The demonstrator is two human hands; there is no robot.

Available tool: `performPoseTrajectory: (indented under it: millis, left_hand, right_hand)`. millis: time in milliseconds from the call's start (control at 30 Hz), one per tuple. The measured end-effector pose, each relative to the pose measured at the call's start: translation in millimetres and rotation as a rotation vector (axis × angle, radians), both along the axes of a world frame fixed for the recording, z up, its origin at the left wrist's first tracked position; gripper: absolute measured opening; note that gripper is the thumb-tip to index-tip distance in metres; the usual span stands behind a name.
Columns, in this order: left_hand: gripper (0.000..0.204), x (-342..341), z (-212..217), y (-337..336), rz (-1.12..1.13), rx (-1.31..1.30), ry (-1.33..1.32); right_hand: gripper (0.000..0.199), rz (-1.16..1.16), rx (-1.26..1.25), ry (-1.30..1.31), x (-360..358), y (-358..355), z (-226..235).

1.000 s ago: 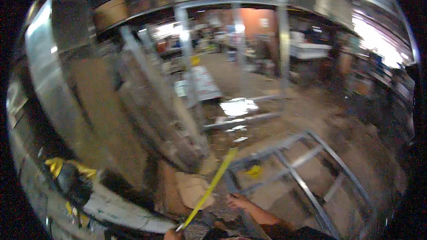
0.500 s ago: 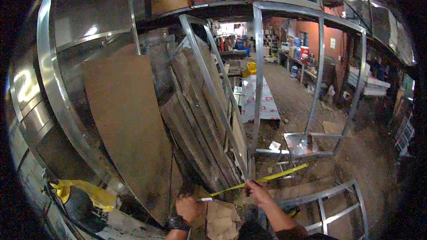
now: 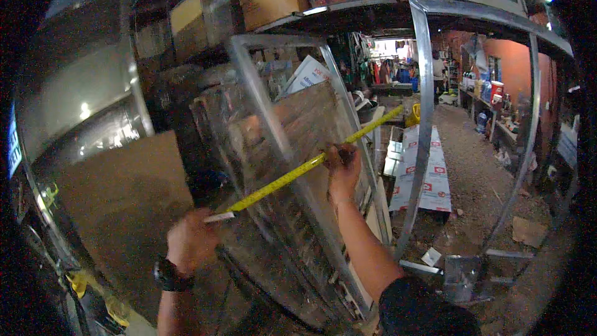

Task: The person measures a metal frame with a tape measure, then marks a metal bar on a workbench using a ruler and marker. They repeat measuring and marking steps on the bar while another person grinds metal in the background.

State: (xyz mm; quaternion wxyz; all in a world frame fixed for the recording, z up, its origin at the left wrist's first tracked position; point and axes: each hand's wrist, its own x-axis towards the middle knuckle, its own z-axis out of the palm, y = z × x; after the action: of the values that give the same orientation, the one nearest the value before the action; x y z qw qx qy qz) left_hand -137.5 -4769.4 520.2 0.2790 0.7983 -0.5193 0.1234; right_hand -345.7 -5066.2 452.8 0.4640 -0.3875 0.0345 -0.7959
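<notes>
Left hand point(image 3: 189, 241) is gripping the tape point(image 3: 277, 184), right hand point(image 3: 343, 165) is pinching it midway, likely steadying the length beyond its fingers.

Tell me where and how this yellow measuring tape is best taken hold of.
Probably the bare stretch of the yellow measuring tape between the left grip and the right grip. I'd come from below, the wearer's side, and pinch across its two long edges: it's a narrow strip slanting up to the right, with that section uncovered.
</notes>
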Motion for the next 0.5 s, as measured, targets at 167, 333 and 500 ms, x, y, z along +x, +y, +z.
performPoseTrajectory:
  millis: [167,333,500]
  left_hand:
    - [0.024,14.8,69.5,-80.5,-0.045,-0.252,-0.728]
    - [0.023,-1.0,157.4,-123.4,0.268,-0.244,-0.637]
    - [0.032,-22.0,228.4,-154.7,0.392,-0.144,-0.75]
  right_hand:
    - [0.039,0.298,0.038,-0.162,33.4,-118.8,104.4]
    - [0.038,0.405,-0.013,-0.238,69.9,-184.7,168.9]
    - [0.031,0.284,0.338,-0.435,134.5,-262.7,247.3]
